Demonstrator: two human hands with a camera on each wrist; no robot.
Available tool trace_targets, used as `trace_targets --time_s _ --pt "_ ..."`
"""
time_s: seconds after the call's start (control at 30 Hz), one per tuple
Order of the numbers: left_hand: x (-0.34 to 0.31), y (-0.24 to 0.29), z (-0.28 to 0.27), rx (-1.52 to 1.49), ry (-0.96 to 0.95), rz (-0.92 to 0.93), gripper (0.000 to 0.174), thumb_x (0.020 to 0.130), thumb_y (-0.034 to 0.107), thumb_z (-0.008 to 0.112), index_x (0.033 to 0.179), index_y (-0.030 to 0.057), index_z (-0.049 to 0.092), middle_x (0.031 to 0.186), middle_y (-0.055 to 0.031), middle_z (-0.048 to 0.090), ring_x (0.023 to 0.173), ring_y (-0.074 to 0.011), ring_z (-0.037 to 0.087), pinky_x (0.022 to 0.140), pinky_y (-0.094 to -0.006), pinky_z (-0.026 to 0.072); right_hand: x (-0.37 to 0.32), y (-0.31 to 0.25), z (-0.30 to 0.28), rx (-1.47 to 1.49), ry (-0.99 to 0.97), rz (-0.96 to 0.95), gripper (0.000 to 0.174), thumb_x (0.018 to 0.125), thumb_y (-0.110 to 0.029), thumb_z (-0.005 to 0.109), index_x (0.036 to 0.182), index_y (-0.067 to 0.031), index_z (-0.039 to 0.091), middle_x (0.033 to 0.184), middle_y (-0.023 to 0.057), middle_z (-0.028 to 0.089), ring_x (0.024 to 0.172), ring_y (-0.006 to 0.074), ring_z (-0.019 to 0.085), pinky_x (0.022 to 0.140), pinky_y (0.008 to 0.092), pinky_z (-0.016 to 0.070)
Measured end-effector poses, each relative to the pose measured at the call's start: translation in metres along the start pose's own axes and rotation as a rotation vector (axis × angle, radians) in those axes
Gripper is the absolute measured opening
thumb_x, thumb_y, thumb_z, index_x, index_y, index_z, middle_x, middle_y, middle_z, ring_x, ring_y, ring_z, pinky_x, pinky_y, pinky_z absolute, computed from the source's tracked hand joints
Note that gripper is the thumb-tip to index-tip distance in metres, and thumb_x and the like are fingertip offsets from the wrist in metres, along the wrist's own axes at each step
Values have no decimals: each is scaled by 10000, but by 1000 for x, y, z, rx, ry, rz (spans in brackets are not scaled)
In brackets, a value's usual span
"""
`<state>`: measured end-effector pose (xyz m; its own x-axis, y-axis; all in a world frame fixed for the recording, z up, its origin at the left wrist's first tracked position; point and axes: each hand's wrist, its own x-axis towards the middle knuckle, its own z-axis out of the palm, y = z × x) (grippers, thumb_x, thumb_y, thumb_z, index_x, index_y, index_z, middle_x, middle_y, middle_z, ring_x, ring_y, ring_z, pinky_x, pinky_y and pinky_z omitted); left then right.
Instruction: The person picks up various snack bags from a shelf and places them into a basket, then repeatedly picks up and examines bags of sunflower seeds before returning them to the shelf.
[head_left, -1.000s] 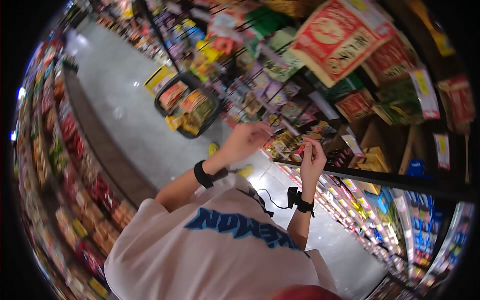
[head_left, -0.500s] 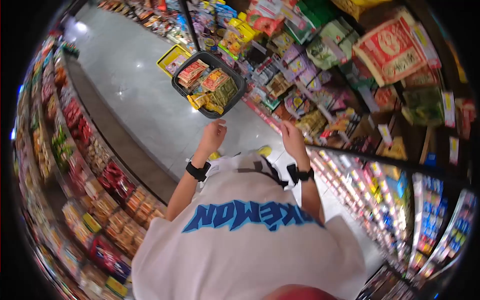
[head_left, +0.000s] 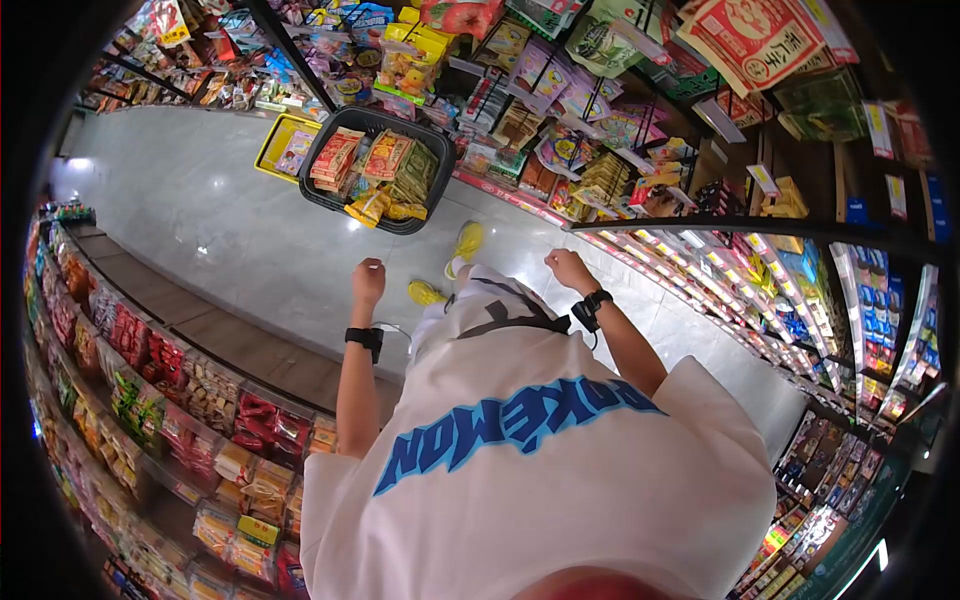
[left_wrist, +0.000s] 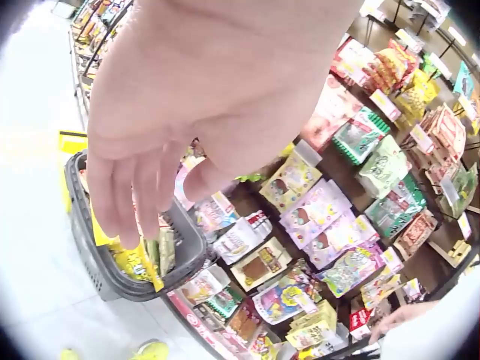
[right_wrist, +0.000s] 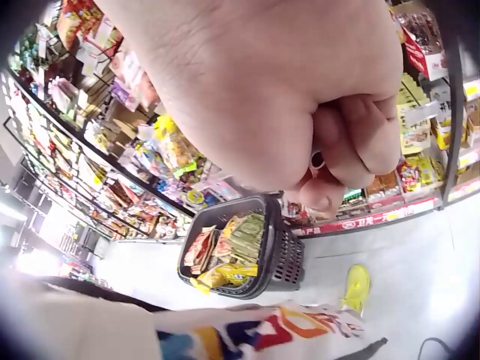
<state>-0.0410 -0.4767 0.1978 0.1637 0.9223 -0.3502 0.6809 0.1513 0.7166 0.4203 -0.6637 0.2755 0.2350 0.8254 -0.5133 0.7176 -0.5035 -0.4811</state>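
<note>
Upper left of center, blk basket (head_left: 444,165) w/ snack pkgs (head_left: 388,156) on floor (head_left: 220,200), mid-frame, L hand (head_left: 369,283) w/ fingers loose, R hand (head_left: 570,268) loosely curled, yellow shoes (head_left: 426,292) between.

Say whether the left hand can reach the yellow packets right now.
Probably yes, perhaps with a stretch: the left hand looks empty, and nothing visibly blocks the yellow packets in the open basket.
</note>
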Motion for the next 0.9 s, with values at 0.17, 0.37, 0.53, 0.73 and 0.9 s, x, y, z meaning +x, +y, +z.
trace_targets --time_s 0.17,0.37,0.53,0.73,0.9 --pt "11 -38 -9 -196 -19 -294 238 900 188 600 1019 24 724 846 -165 751 688 -278 732 626 -379 579 34 58 42 21 -58 72 274 907 -257 596 974 -53 765 972 188 742 945 353 710 857 425 551" --pt "27 -71 -22 -191 -141 -739 322 950 207 557 1161 -10 665 942 -157 743 696 -259 718 581 -371 565 57 101 73 81 11 61 233 884 -210 579 930 -86 771 971 186 732 958 380 697 861 459 557" --pt "89 -65 -17 -144 -161 -669 276 905 183 545 1031 -4 705 861 -128 746 640 -231 708 538 -359 547 37 90 70 199 -14 277 244 920 -207 575 956 -81 780 997 197 735 994 375 702 889 420 559" --pt "204 -38 38 -137 -211 -406 276 927 267 596 1027 39 715 825 -109 731 615 -207 693 540 -343 549 14 105 77 77 -15 209 236 919 -165 556 1002 -133 775 989 142 741 894 353 709 803 420 561" --pt "311 -98 146 278 -183 381 232 874 252 623 963 111 784 924 -210 737 920 -387 712 818 -435 563 -5 51 61 190 87 357 217 962 -213 578 1010 -101 757 777 131 728 675 271 704 634 375 549"
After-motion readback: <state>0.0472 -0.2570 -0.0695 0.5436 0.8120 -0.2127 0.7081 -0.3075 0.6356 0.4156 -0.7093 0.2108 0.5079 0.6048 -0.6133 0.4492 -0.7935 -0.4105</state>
